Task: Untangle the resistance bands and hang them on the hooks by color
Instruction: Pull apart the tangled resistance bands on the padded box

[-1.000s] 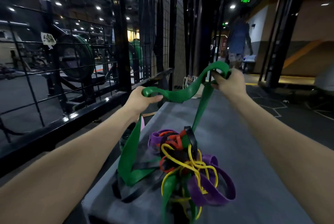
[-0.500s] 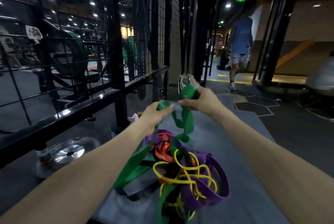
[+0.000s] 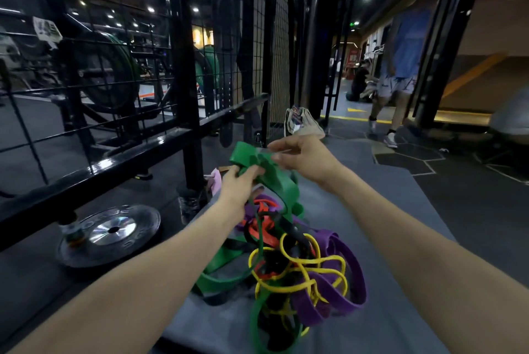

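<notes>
Fingers of your left hand curl around the wide green band; your right hand pinches its blurred upper fold. Its lower run vanishes into the tangled bands on the grey tabletop. Left, a weight plate lies by the black rail.

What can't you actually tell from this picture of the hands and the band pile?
- Hooks: none made out in the head view.
- Wide green band: its lower run vanishes into the tangle.
- Left hand: fingertips hidden in the band's folds.
- Right hand: fingertips motion-blurred.
</notes>
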Demonstrator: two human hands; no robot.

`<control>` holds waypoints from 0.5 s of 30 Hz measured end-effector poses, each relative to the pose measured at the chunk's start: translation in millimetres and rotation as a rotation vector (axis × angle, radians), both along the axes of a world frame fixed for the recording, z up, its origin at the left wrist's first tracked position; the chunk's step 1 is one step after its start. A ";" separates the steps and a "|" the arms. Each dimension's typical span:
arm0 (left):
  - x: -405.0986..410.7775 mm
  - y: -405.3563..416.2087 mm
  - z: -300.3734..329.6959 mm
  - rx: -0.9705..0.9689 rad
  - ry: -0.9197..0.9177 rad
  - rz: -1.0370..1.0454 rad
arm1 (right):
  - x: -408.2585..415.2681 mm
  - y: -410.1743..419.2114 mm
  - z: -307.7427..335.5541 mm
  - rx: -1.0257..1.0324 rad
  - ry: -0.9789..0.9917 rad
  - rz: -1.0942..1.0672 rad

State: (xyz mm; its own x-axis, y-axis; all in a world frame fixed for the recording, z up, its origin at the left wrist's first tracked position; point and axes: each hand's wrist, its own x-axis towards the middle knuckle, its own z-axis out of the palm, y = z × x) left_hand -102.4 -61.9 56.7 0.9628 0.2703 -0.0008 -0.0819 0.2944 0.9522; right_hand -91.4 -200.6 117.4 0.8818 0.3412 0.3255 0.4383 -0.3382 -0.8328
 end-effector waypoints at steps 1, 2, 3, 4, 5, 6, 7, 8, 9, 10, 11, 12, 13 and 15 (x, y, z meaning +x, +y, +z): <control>1.0 6.2 1.8 -0.035 0.013 0.043 | 3.8 -2.8 -5.2 0.003 -0.025 -0.051; 0.7 13.6 5.0 -0.054 0.016 0.075 | 8.1 -6.8 -11.9 0.006 -0.046 -0.131; 0.8 21.3 9.0 -0.061 0.014 0.094 | 12.2 -11.5 -20.8 -0.011 -0.046 -0.226; -0.5 29.0 12.9 -0.061 0.010 0.099 | 16.2 -16.2 -32.4 -0.070 -0.023 -0.314; -2.1 36.6 16.1 -0.050 0.008 0.091 | 19.1 -19.5 -46.2 -0.187 0.020 -0.373; -4.0 43.3 18.0 -0.030 0.004 0.080 | 22.3 -21.2 -62.3 -0.319 0.078 -0.392; -6.0 48.8 19.1 -0.010 0.003 0.065 | 25.1 -20.9 -78.3 -0.435 0.124 -0.389; -7.9 53.5 19.3 0.006 0.006 0.046 | 26.2 -18.8 -92.1 -0.507 0.158 -0.381; -10.9 56.7 20.2 0.020 0.012 0.021 | 26.1 -14.8 -102.8 -0.529 0.190 -0.365; -13.3 59.7 20.5 0.039 0.019 0.000 | 25.0 -9.9 -110.6 -0.539 0.219 -0.330; -17.0 61.8 21.4 0.064 0.024 -0.019 | 24.1 -4.3 -116.3 -0.567 0.242 -0.269; -20.3 63.9 21.8 0.085 0.025 -0.030 | 21.8 1.1 -119.7 -0.618 0.259 -0.201; -23.0 66.3 21.7 0.111 0.028 -0.033 | 19.7 6.0 -122.9 -0.677 0.264 -0.159; -24.8 73.7 19.2 0.152 0.034 -0.045 | 16.1 10.3 -127.4 -0.740 0.201 -0.198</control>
